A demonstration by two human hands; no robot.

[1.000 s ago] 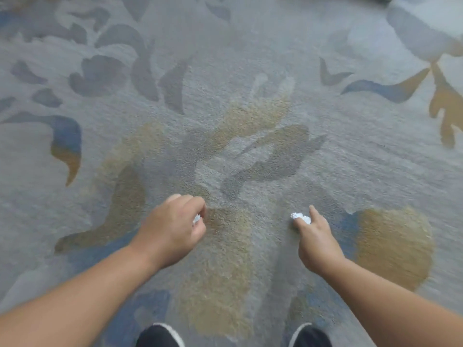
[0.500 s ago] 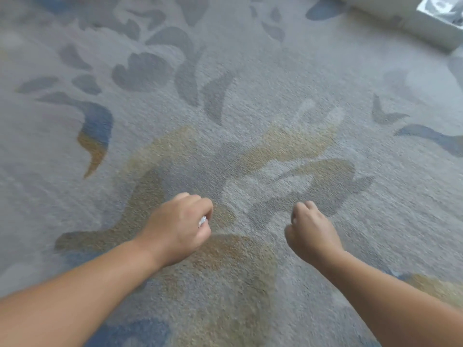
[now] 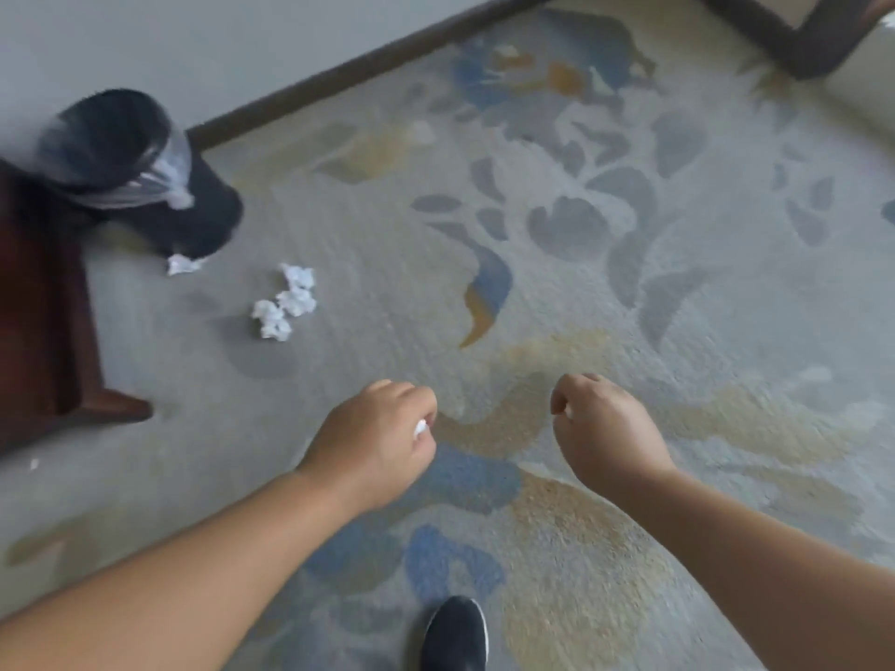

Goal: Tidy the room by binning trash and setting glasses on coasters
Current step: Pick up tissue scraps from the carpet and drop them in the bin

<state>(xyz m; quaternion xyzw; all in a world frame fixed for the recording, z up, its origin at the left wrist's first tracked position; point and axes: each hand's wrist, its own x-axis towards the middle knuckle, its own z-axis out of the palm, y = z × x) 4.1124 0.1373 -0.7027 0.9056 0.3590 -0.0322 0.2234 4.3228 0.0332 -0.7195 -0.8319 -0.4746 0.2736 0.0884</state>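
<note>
Most of the view is taken up by a patterned carpet (image 3: 629, 283), woven with grey, blue and ochre leaf shapes, which is bounded at the top by a pale wall (image 3: 193, 41) and a dark baseboard (image 3: 363, 65). The left edge is occupied by a dark wooden furniture piece (image 3: 43, 307) (what kind cannot be made out). A black waste bin (image 3: 203, 210) is stood on the carpet just behind it, near the wall, and a clear plastic liner (image 3: 145, 181) is folded over its rim. Two bare forearms are extended from the bottom of the view over the carpet. The left hand (image 3: 382, 438) is held knuckles up with its fingers curled in, and a small white paper wad (image 3: 420, 427) is gripped between them and the thumb, only a sliver of it being exposed. The right hand (image 3: 600, 428) is held well apart from it, its fingers curled tight into a fist; whether anything is enclosed cannot be told. A black shoe (image 3: 455, 632) is seen at the bottom edge between the arms. Three crumpled paper balls (image 3: 285, 302) are clustered, touching, on the carpet between the left hand and the bin, and a single paper scrap (image 3: 181, 264) is lain just at the bin's base.
</note>
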